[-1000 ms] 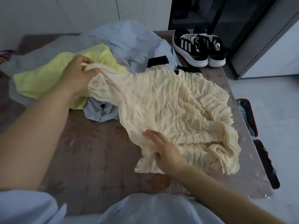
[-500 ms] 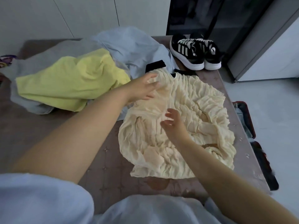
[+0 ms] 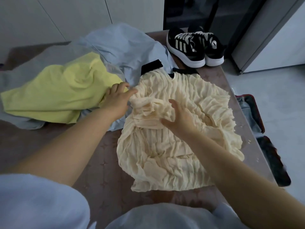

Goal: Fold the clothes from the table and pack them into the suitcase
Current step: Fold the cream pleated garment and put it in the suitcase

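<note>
Head view, near to far. Cream top (image 3: 173,146) lies crumpled on the tabletop (image 3: 99,171), right of centre, its black collar at the far end. Right hand (image 3: 179,116) is over the top's middle with its grip spread and the fingers loosely bent above a bunched fold, much where it was half a second ago. Left hand (image 3: 117,100) has moved from the collar area to the top's left edge, where its grip pinches cream fabric between thumb and fingers. The sleeve that was stretched out leftward a second ago is now gathered inward. Yellow garment (image 3: 57,93) lies left of it, partly on a light blue garment (image 3: 123,45). Sneakers (image 3: 194,47) stand at the far right corner. Suitcase (image 3: 254,113) lies open on the floor, right of the tabletop.
</note>
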The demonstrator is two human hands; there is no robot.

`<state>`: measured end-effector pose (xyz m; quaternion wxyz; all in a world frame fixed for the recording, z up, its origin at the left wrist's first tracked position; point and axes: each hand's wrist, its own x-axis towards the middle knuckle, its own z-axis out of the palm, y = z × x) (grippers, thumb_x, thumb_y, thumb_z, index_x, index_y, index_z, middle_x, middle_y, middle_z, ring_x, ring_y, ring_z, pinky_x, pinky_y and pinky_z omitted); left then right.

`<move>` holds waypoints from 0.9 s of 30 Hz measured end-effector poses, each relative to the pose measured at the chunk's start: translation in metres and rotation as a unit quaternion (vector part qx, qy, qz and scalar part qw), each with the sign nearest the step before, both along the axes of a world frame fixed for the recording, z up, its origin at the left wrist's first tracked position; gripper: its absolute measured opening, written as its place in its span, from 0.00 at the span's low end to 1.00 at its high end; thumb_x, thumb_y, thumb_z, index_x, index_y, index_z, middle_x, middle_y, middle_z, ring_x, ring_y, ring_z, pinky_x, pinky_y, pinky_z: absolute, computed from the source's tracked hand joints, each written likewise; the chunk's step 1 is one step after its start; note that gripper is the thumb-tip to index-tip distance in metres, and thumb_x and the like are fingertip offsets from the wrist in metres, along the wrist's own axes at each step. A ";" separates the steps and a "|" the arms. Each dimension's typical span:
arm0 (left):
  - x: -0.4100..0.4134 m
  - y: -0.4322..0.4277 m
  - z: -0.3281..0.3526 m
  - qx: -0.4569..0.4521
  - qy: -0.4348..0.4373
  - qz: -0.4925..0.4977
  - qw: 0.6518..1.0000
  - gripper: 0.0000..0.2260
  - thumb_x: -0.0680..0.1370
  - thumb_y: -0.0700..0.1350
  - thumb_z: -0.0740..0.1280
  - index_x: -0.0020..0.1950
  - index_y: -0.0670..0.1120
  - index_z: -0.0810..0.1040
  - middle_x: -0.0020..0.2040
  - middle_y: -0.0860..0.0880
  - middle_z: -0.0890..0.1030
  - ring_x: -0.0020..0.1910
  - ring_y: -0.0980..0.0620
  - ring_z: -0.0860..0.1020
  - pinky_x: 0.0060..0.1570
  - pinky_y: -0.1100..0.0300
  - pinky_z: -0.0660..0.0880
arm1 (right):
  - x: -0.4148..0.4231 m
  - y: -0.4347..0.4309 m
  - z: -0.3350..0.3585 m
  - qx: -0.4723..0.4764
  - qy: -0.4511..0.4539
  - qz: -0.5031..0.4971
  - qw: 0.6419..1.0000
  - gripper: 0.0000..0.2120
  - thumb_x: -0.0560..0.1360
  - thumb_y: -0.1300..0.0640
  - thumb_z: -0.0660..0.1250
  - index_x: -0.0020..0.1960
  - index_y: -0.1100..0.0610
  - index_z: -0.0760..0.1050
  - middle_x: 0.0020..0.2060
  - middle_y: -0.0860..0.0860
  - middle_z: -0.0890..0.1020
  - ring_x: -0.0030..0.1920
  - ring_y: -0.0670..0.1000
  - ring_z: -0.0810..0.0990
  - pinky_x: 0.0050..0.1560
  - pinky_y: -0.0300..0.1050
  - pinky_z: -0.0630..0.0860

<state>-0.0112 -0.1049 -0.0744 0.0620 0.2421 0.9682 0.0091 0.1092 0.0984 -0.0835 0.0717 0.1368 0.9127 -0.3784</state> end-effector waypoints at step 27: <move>-0.068 0.026 0.052 -0.046 0.088 -0.033 0.995 0.21 0.80 0.58 0.51 0.55 0.50 0.80 0.57 0.45 0.74 0.60 0.44 0.67 0.64 0.49 0.54 | -0.014 0.021 0.000 -0.180 0.005 -0.112 0.977 0.17 0.75 0.61 0.65 0.62 0.52 0.70 0.52 0.46 0.74 0.46 0.46 0.76 0.39 0.36 0.71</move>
